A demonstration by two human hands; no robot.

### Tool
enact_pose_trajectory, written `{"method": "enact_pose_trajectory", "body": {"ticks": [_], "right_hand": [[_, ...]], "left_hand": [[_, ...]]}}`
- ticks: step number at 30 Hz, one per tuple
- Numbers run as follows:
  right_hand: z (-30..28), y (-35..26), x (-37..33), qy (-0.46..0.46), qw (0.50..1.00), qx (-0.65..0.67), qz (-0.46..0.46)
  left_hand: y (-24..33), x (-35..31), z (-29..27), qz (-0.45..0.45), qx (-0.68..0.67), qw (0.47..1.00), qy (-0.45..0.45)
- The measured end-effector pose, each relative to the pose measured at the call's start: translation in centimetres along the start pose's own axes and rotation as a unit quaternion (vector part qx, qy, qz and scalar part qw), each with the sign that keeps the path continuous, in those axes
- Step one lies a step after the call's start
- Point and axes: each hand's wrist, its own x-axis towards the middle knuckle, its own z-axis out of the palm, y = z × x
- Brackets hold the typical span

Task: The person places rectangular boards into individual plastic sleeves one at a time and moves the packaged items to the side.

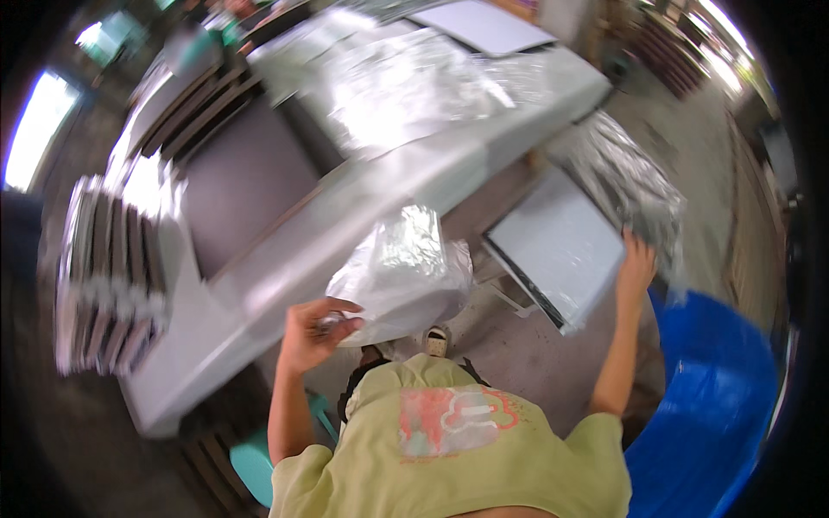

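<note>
My left hand (315, 332) is closed in a pinch on the edge of a clear plastic bag (401, 289), which hangs crumpled and shiny in front of the table. To the right, a flat white rectangular panel (561, 246) with a dark edge lies tilted. My right hand (637, 263) is closed at the panel's right edge; its thumb is hard to make out. Crinkled clear film (617, 177) spreads beyond that hand and along the panel's far side. Whether the film is joined to the panel, I cannot tell.
A long light-coloured table (484, 160) crosses ahead, bearing plastic sheets (406, 86), another white panel (484, 26) and a dark board (250, 177). Wrapped stacked boards (112, 276) stand at left. Blue sheeting (708, 406) lies at right; a teal stool (255, 462) is lower left.
</note>
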Motion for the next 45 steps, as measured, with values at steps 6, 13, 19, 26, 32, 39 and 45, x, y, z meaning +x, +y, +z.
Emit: {"method": "enact_pose_trajectory", "body": {"ticks": [6, 13, 19, 26, 32, 39, 45], "right_hand": [[17.3, -2.8, -12.9, -0.151, 0.987, 0.025, -0.058], [28.3, 1.1, -14.9, -0.372, 0.915, 0.067, -0.139], [30.6, -2.8, -12.7, -0.446, 0.875, 0.054, -0.181], [23.5, -25.6, -23.9, -0.585, 0.702, 0.178, -0.366], [7.7, -44.5, -40.2, -0.633, 0.588, 0.213, -0.457], [-3.7, -58.8, -54.1, -0.584, 0.502, 0.134, -0.624], [-12.7, -75.7, -66.5, -0.526, 0.412, 0.291, -0.685]], "left_hand": [[-6.0, -9.7, 0.4, -0.164, 0.086, 0.983, -0.012], [-10.9, -20.1, -0.8, -0.271, 0.096, 0.955, 0.074], [-13.3, -32.6, 1.7, -0.395, 0.094, 0.879, 0.250], [-17.8, -47.5, 6.9, -0.573, 0.026, 0.753, 0.324], [-22.9, -62.2, 9.4, -0.672, -0.074, 0.612, 0.411], [-24.7, -74.8, 3.6, -0.671, -0.137, 0.456, 0.568], [-30.6, -78.8, -5.1, -0.645, -0.127, 0.353, 0.666]]}}
